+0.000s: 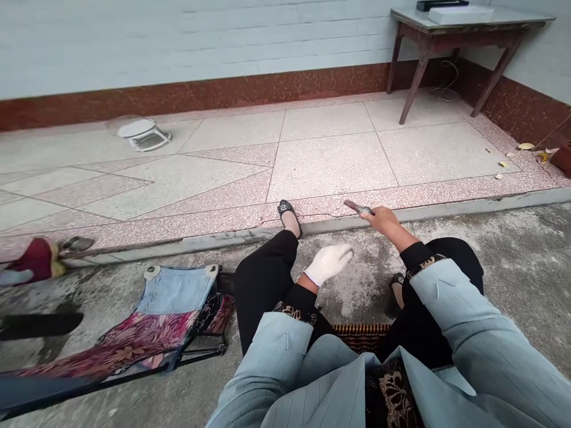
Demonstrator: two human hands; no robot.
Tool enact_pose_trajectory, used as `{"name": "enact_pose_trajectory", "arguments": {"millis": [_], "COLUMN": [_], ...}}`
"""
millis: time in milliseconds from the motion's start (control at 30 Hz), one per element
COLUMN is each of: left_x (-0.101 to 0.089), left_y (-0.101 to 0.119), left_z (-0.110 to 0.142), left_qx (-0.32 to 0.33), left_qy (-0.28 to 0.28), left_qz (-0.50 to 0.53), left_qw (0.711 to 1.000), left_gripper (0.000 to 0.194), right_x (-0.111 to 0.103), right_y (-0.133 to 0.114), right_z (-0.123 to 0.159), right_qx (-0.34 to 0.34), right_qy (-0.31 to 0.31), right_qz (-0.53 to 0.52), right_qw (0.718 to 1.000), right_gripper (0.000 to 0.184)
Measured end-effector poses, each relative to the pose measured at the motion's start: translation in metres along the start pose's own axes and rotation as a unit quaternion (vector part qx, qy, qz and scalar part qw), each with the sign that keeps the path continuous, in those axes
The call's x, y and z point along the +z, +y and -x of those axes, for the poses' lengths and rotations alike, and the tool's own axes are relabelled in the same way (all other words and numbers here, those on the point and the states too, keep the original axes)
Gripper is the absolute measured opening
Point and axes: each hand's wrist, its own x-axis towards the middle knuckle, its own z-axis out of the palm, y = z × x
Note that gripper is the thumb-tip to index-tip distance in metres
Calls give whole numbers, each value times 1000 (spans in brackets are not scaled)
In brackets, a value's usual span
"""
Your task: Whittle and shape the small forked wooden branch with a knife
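Note:
My left hand [329, 263], in a white knitted glove, hovers over the concrete between my knees. Its fingers point to the right, loosely bent with a small gap between them, and nothing shows in them. Bare and closed, my right hand [384, 220] grips a short knife-like tool [355, 207] with a brown flat end and a greyish part by the fingers. The tool's brown end points left, over the edge of the raised terrazzo floor [330, 160]. Most of its handle is hidden in my fist.
A folding recliner [151, 327] with patterned fabric stands at my left. Farther back are a white stool [138, 132] and a wooden table [473, 30] bearing boxes. A raised step edge [214, 241] runs across in front. A red shoe [41, 261] shows at far left.

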Motion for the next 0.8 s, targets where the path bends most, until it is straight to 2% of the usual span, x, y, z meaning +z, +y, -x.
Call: {"name": "enact_pose_trajectory", "arguments": {"millis": [67, 167, 233, 267, 333, 400, 433, 467, 533, 600, 667, 733, 800], "left_x": [1, -1, -5, -7, -12, -14, -14, -12, -8, -4, -2, -1, -1], "left_y": [1, 5, 7, 8, 7, 5, 3, 1, -2, -4, -4, -3, -4], "left_z": [2, 6, 8, 9, 9, 9, 8, 7, 5, 3, 2, 2, 2], "left_qx": [18, 45, 52, 55, 58, 54, 51, 47, 38, 24, 14, 14, 14], "left_qy": [-2, -1, 0, 3, 12, 23, 26, 27, 29, 23, 20, 24, 36], "left_qz": [-22, -4, 2, 5, 26, 54, 66, 75, 102, 139, 163, 157, 139], "left_qw": [1000, 999, 999, 998, 998, 997, 996, 996, 994, 990, 986, 987, 990], "left_gripper": [24, 21, 24, 25, 24, 23, 23, 23, 24, 26, 27, 22, 20], "right_x": [3, 7, 6, 4, -1, -6, -9, -10, -11, -8, 1, 13, 24], "right_y": [2, 6, 10, 12, 13, 12, 11, 9, 6, 3, 1, -1, -3], "right_z": [2, 8, 13, 15, 19, 24, 26, 29, 32, 33, 32, 30, 27], "right_qx": [-12, -31, -36, -39, -53, -86, -110, -136, -180, -194, -168, -121, -84], "right_qy": [-35, -139, -209, -263, -409, -546, -590, -609, -590, -506, -394, -306, -250], "right_qz": [183, 275, 280, 280, 250, 170, 119, 67, -38, -149, -263, -346, -386], "right_qw": [982, 951, 936, 922, 876, 816, 791, 779, 786, 827, 864, 879, 884], "right_gripper": [49, 40, 35, 37, 45, 50, 51, 50, 48, 47, 49, 50, 51]}}
